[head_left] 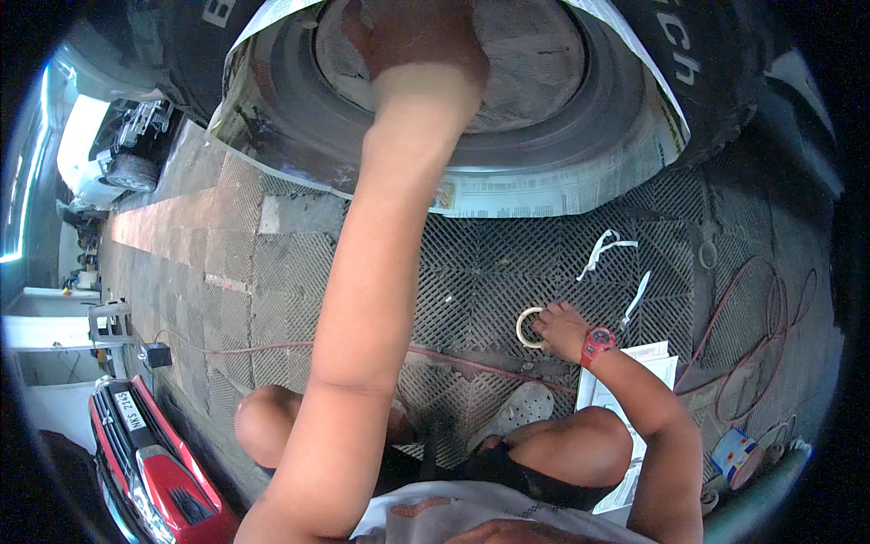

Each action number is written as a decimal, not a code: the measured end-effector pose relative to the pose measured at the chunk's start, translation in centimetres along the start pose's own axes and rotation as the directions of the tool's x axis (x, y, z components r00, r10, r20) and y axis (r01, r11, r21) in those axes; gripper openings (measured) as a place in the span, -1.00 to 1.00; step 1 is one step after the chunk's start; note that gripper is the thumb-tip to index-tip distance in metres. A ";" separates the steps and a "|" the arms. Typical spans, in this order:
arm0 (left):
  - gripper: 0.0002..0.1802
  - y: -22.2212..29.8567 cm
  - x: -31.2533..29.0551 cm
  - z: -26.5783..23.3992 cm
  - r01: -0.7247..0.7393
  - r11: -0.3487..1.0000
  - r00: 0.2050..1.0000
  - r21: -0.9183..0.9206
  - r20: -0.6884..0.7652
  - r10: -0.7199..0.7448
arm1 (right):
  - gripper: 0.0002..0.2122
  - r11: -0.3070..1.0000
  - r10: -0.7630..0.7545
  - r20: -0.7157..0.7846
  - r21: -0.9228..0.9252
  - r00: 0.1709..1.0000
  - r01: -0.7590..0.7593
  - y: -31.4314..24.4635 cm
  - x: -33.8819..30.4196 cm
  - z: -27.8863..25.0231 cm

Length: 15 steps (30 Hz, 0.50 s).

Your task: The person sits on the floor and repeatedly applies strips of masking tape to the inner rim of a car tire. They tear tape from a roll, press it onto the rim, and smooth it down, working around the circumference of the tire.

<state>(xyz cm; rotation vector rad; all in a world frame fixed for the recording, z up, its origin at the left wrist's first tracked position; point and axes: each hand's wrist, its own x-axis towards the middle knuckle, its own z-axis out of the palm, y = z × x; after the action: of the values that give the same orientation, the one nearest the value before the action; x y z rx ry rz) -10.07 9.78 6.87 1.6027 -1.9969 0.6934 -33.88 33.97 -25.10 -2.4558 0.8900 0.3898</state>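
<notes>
My left arm stretches up to the wheel (535,77) at the top of the view, and my left hand (419,38) is against its round centre. That hand is dark and cut off by the upper edge, so its fingers are hard to make out. Sheets of newspaper (544,195) ring the wheel between the rim and the black tyre (725,100). Low over the floor, my right hand (564,331) grips a pale roll of masking tape (520,330), its fingers closed on the ring's right side.
White crumpled strips (605,249) lie on the ribbed floor mat beyond my right hand. Newspaper sheets (648,363) sit beside my right knee. A red hose (453,360) crosses the floor, coiling at right near a paint can (736,456). At left stands a red car front (181,485).
</notes>
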 end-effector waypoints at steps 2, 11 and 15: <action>-0.48 -0.4 0.1 0.2 0.078 0.992 0.996 -0.098 -0.031 -0.081 | -0.57 1.000 0.002 0.005 0.010 1.000 -0.002 0.5 -0.6 0.0; -0.49 -13.6 -2.2 8.4 -0.330 0.870 0.934 0.367 -0.007 0.358 | -0.61 0.988 -0.035 0.012 -0.148 0.999 0.036 -0.2 -1.0 0.3; -0.58 -12.2 -3.5 9.0 -0.065 0.988 0.982 -0.139 -0.183 0.039 | -0.70 0.980 0.003 0.065 -0.198 0.998 0.010 0.0 -0.9 0.8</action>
<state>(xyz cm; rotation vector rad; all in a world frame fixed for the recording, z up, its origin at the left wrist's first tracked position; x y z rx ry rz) 2.01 4.23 -1.13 1.3592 -1.9171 0.6716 -34.64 34.86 -25.41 -2.6072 0.8565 0.5791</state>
